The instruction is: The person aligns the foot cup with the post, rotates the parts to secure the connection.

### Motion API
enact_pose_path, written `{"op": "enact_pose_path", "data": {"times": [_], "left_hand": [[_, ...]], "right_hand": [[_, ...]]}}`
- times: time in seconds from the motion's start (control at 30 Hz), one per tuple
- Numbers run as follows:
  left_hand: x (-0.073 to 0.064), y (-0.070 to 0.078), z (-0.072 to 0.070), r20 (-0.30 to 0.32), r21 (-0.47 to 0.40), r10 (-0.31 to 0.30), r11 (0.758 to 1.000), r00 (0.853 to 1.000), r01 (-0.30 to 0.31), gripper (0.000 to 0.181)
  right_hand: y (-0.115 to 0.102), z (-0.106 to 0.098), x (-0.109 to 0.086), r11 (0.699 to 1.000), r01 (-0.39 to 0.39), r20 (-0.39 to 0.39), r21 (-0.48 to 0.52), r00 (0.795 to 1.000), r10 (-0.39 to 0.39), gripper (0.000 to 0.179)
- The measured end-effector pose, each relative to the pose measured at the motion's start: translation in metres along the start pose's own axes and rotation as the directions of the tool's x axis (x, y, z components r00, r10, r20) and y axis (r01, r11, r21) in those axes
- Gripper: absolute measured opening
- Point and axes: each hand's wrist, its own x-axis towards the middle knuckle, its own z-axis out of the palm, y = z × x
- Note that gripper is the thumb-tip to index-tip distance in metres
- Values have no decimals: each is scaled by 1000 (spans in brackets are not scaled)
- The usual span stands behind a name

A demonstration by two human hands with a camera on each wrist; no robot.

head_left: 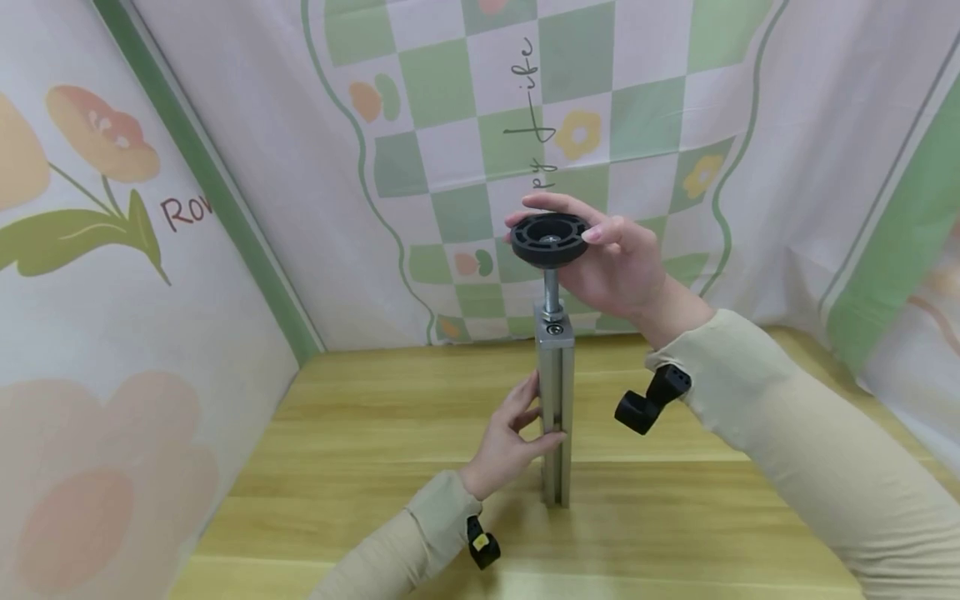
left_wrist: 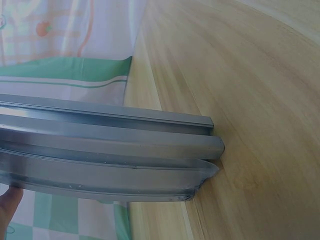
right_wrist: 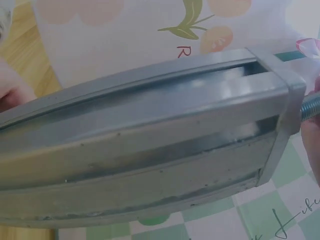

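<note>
A silver aluminium profile [head_left: 556, 400] stands upright on the table, its lower end at the wood in the left wrist view. My left hand [head_left: 498, 454] grips it around the middle, thumb across the front face. On top, an end plate [head_left: 556, 335] carries a threaded rod [head_left: 552, 289] with a black round leveling foot [head_left: 550, 253], hollow side up. My right hand [head_left: 618, 268] holds that foot by its rim, thumb on the near right edge and fingers behind it. The right wrist view shows the grooved profile [right_wrist: 150, 132] and the rod [right_wrist: 310, 107] leaving its plate.
The wooden table [head_left: 360, 425] reaches back to a printed curtain [head_left: 442, 158] with green checks. Another flowered curtain [head_left: 90, 333] hangs along the left. Black wrist mounts stick out below the right sleeve [head_left: 795, 417] and the left sleeve [head_left: 420, 525].
</note>
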Motion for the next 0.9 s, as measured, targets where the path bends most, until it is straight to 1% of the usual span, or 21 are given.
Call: {"op": "enact_pose_path", "data": {"times": [0.07,0.17,0.3,0.43,0.5,0.57,0.6,0.67,0.77,0.83,0.9], "left_hand": [[0,1,0,-2,-2,-5,1000,1000,5,87],[0,1,0,-5,-7,-6,1000,1000,6,88],[0,0,1,-6,-7,11,1000,1000,-11,90],[-1,0,1,-7,-8,8,1000,1000,-8,90],[-1,0,1,-8,-10,3,1000,1000,-3,89],[-1,1,1,-8,-13,0,1000,1000,0,88],[-1,1,1,-8,-16,1,1000,1000,-1,88],[-1,1,1,-6,-19,0,1000,1000,0,89],[-1,0,1,-3,-22,2,1000,1000,-2,89],[-1,0,1,-2,-21,2,1000,1000,-2,89],[-1,-1,1,-4,-24,5,1000,1000,-5,90]], "right_hand": [[-1,0,-1,997,7,-16,-76,1000,-8,46],[-3,1,-3,986,18,-35,-164,999,-24,44],[-4,3,-4,975,50,-35,-218,998,-59,43],[-6,7,-5,957,82,-41,-280,994,-97,42],[-7,10,-6,944,77,-80,-320,991,-107,41],[-8,15,-7,919,49,-149,-391,982,-116,42],[-8,18,-8,903,26,-190,-428,975,-118,43],[-9,24,-8,864,-31,-274,-502,954,-125,44],[-10,32,-7,780,-126,-373,-613,917,-145,41],[-11,37,-6,701,-185,-417,-689,892,-175,41],[-10,41,-4,606,-240,-448,-758,867,-218,44]]}}
